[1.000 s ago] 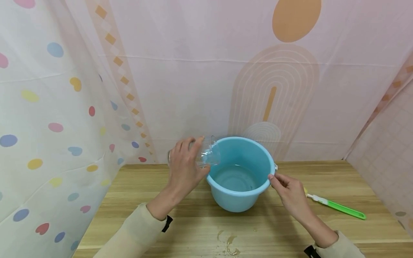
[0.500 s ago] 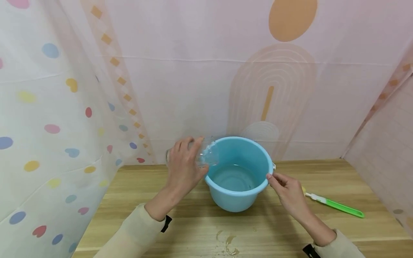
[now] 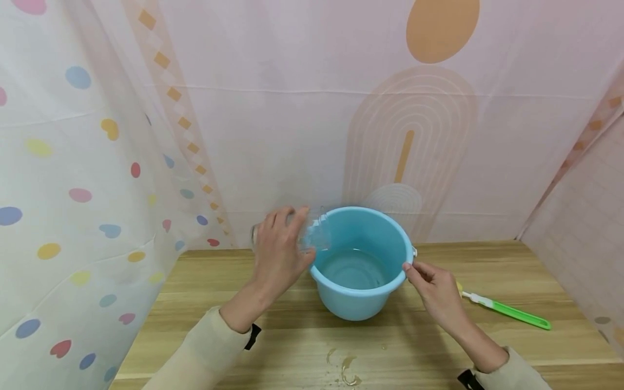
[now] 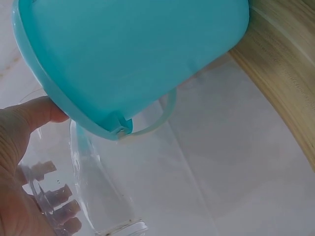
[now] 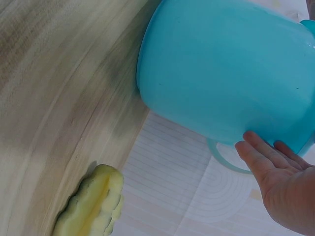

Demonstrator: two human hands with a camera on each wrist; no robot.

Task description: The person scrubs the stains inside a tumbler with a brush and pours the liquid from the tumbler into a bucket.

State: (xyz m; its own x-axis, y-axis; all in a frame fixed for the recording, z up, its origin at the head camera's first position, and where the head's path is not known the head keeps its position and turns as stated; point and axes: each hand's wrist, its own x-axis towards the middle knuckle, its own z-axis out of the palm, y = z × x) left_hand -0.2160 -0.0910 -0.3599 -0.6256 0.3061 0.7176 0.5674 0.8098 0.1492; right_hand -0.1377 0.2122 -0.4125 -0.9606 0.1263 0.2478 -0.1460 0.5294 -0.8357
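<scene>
My left hand [image 3: 280, 246] holds a clear cup [image 3: 317, 235], tipped on its side with its mouth toward the left rim of a light blue bucket [image 3: 352, 306]. In the left wrist view, fingers show through the clear wall of the cup [image 4: 101, 184], and the thumb meets the bucket's rim. Shallow water [image 3: 355, 269] lies in the bucket, which stands upright on the table. My right hand [image 3: 439, 295] pinches the bucket's right rim between thumb and fingers. In the right wrist view, its fingers lie along the outside of the bucket [image 5: 216, 73].
Right of the bucket lies a sponge brush with a green handle [image 3: 520, 315]; its yellow sponge head [image 5: 93, 201] shows in the right wrist view. Spilled water [image 3: 348, 371] wets the wooden table [image 3: 219, 346] in front. A patterned curtain [image 3: 273, 141] hangs close behind the bucket.
The head view has shifted slightly. Both hands, the tipped cup and the bucket keep nearly the same places.
</scene>
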